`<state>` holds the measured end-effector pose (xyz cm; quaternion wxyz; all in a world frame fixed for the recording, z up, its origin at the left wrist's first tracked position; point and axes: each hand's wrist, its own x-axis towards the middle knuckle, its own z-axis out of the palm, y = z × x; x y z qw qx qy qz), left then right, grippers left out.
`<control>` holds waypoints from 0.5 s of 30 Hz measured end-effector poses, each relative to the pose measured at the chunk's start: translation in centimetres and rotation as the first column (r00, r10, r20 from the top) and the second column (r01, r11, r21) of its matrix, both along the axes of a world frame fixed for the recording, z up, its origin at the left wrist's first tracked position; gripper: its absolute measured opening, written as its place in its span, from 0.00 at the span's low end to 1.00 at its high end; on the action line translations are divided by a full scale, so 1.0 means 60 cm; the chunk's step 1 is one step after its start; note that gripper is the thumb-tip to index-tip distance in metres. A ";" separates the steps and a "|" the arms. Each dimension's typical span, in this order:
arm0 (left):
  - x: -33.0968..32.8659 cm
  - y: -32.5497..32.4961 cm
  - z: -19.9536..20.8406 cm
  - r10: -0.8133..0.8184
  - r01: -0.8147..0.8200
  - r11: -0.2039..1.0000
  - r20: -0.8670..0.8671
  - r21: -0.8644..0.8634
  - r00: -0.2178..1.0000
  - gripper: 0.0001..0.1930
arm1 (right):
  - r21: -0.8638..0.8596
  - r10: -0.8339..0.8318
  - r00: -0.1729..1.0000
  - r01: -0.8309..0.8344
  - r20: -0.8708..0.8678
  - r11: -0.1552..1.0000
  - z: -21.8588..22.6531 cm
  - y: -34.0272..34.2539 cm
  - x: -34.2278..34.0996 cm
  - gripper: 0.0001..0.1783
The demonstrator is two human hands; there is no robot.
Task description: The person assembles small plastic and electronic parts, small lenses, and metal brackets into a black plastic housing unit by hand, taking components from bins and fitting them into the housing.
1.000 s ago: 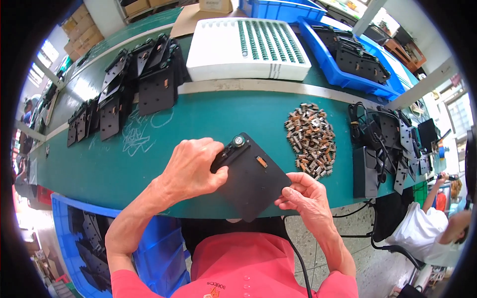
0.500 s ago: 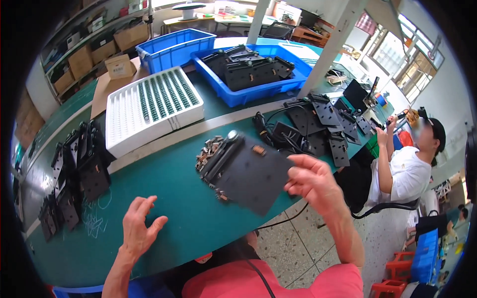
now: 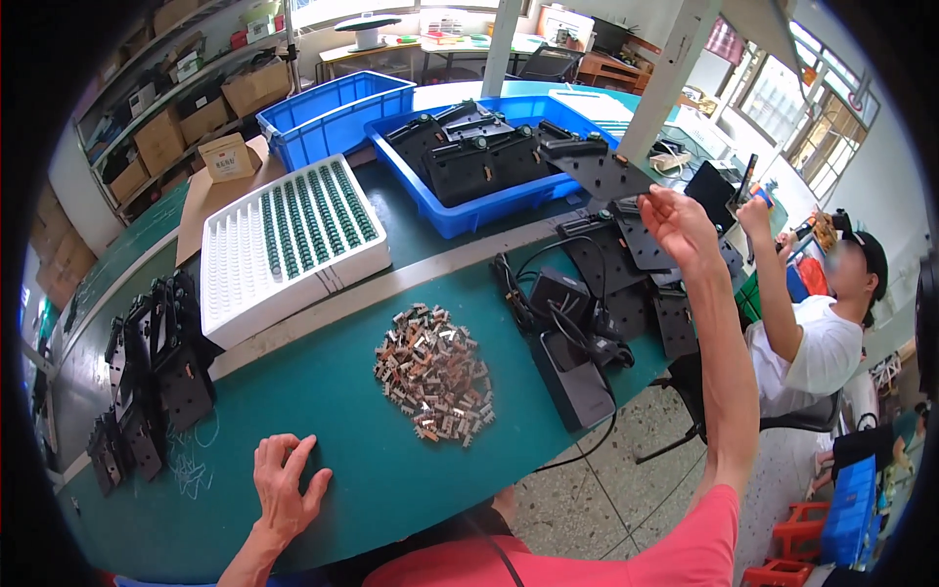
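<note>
My right hand (image 3: 679, 225) is stretched far out, pinching the corner of a flat black plate (image 3: 602, 174) with a cylinder-like bar along its far edge. The plate is held over the right rim of a shallow blue tray (image 3: 450, 220), where several similar black plates (image 3: 486, 168) lie stacked. My left hand (image 3: 286, 481) rests near the table's front edge, fingers apart and holding nothing. Between my arms lies a heap of small brown and silver metal pieces (image 3: 435, 377) on the green tabletop (image 3: 342, 391).
A white tray (image 3: 264, 313) of dark green parts stands at the back left, a blue bin (image 3: 337, 117) behind it. More plates stand at the far left (image 3: 161, 362) and right (image 3: 611, 259). A black power adapter box (image 3: 572, 382) lies near cables. A person (image 3: 812, 333) sits at right.
My right hand has carried the black plate away from above the metal pieces, forward and right to the blue tray, uncovering the heap. My left hand has shifted slightly, staying empty.
</note>
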<state>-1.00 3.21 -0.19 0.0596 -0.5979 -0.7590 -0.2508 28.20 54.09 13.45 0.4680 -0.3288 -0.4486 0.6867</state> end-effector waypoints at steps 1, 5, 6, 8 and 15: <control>0.000 -0.003 0.000 0.012 -0.012 1.000 0.006 -0.014 1.000 0.26 | -0.009 0.014 1.000 -0.014 -0.004 1.000 -0.010 0.027 -0.026 0.08; 0.001 -0.006 0.007 0.039 -0.039 0.999 0.002 -0.036 0.999 0.25 | -0.103 -0.034 0.995 0.024 -0.099 0.994 -0.030 0.114 -0.126 0.05; -0.001 -0.005 0.006 0.036 -0.035 0.999 0.008 -0.033 0.999 0.25 | -0.124 -0.078 0.992 0.065 -0.098 0.990 -0.030 0.132 -0.148 0.04; -0.002 -0.007 0.007 0.051 -0.049 0.998 0.025 -0.049 0.998 0.25 | -0.153 -0.181 0.980 0.167 -0.081 0.974 -0.032 0.157 -0.194 0.03; -0.001 -0.006 0.003 0.094 -0.086 0.991 0.070 -0.098 0.993 0.25 | -0.128 -0.340 0.939 0.333 -0.041 0.934 -0.077 0.275 -0.262 0.03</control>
